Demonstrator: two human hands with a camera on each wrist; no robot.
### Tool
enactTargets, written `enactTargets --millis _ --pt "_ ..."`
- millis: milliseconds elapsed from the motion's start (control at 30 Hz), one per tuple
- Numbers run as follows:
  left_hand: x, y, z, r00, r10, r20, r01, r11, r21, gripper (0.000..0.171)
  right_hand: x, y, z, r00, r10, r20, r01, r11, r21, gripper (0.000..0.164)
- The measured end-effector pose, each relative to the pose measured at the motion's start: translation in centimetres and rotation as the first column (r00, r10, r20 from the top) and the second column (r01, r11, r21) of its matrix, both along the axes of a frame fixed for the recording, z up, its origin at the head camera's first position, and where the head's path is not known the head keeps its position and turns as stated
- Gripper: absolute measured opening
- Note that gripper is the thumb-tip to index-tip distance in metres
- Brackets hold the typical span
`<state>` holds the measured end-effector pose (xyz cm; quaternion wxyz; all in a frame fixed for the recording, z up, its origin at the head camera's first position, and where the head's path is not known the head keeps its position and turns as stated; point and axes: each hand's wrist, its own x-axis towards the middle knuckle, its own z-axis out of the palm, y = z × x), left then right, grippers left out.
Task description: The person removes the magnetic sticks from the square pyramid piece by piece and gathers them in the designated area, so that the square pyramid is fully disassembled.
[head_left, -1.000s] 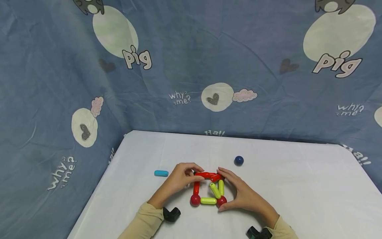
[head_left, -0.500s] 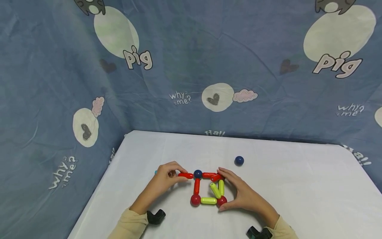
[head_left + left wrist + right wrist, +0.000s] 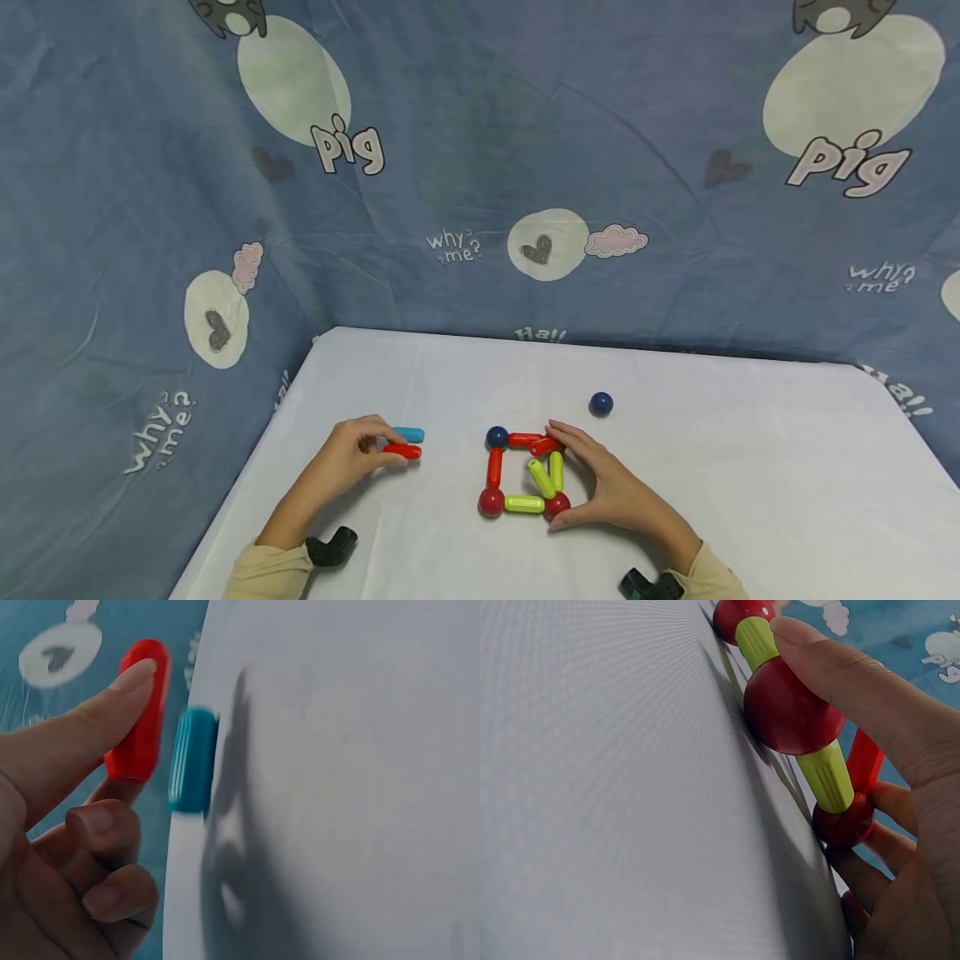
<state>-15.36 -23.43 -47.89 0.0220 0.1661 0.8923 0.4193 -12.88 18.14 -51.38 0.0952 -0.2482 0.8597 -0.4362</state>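
In the head view my left hand [image 3: 356, 450] pinches a loose red magnetic rod [image 3: 402, 451] between thumb and fingers, close beside a light-blue rod [image 3: 410, 434]. The left wrist view has the thumb lying along this red rod [image 3: 135, 742]. My right hand [image 3: 611, 492] spans the right side of a square of magnetic rods and balls. Its thumb rests on the near red ball [image 3: 791, 705], and its fingers reach the far red ball [image 3: 844, 821], hidden by the hand from the head camera. A blue ball [image 3: 497, 437] forms the far left corner; another red ball [image 3: 491, 502] the near left.
A separate dark-blue ball [image 3: 601, 404] sits behind the square on the white table [image 3: 750, 467]. A yellow-green rod [image 3: 540, 479] and a red rod [image 3: 545, 447] angle off the square's right corners. Blue patterned cloth [image 3: 450, 167] hangs behind the table.
My left hand has pulled a red rod away from the blue corner ball and carried it left, next to the light-blue rod. The right hand has stayed in place.
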Motion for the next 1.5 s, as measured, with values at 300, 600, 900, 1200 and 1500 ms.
enactTargets --millis 300,600,900,1200,1500 --pt "-0.3 -2.9 -0.5 0.995 0.049 0.087 -0.045 0.998 -0.049 0.023 0.1 0.0 0.1 1.0 0.0 -0.004 0.0 1.0 0.009 0.115" --pt "-0.4 -3.3 -0.9 0.989 0.076 0.127 -0.071 0.996 -0.048 0.025 0.0 -0.1 0.0 1.0 -0.001 -0.004 0.001 1.0 0.008 0.114" --pt "-0.3 -3.3 -0.8 0.988 0.066 0.138 -0.061 0.997 -0.042 0.026 0.1 -0.1 0.1 1.0 -0.008 -0.001 0.008 1.0 0.009 0.114" --pt "-0.4 -3.3 -0.8 0.988 0.071 0.137 -0.066 0.997 -0.045 0.027 0.0 0.0 0.0 1.0 -0.009 -0.011 0.009 1.0 0.01 0.114" --pt "-0.4 -3.4 -1.0 0.988 0.074 0.135 -0.069 0.997 -0.044 0.027 0.0 0.0 -0.1 1.0 -0.006 -0.026 0.006 1.0 0.007 0.115"
